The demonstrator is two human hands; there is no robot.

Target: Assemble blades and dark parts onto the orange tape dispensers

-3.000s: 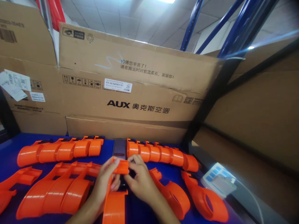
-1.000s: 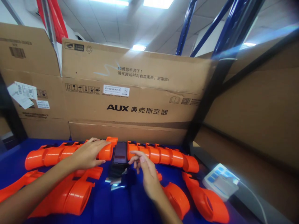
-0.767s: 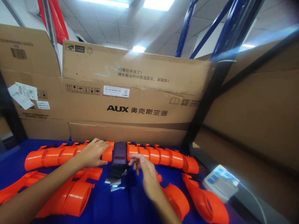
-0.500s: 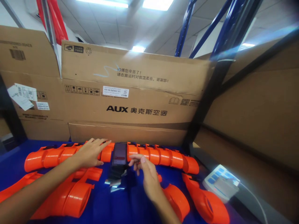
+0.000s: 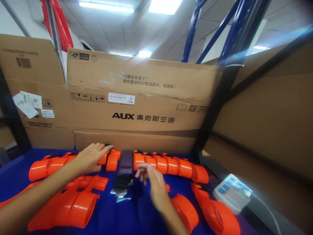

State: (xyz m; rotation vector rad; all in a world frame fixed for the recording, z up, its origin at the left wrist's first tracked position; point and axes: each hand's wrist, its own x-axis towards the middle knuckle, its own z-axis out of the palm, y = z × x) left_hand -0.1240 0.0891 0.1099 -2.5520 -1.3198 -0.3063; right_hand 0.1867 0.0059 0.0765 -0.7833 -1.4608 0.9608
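My left hand (image 5: 91, 158) reaches over the left row of orange curved plastic pieces (image 5: 39, 170), fingers stretched out along their upper edge and thumb in front. One short orange piece (image 5: 112, 162) stands just right of it. My right hand (image 5: 154, 184) hovers over the blue surface with curled fingers, thumb and index close together; whatever may be in them blends into a dark patch. A phone-like dark slab (image 5: 126, 162) leans between the two orange rows. At its foot lie black and shiny small packets (image 5: 121, 186).
Another orange row (image 5: 161, 164) runs right of the slab. Larger orange pieces (image 5: 81, 209) lie front left, with loose curved ones (image 5: 221, 215) front right. A white device with a cable (image 5: 232, 191) sits at right. Cardboard (image 5: 141, 101) walls the back, beside dark rack posts (image 5: 212, 114).
My left hand has shifted a little left along the orange row, uncovering more of the short piece beside the slab. My right hand stays nearly still. The view has tilted slightly.
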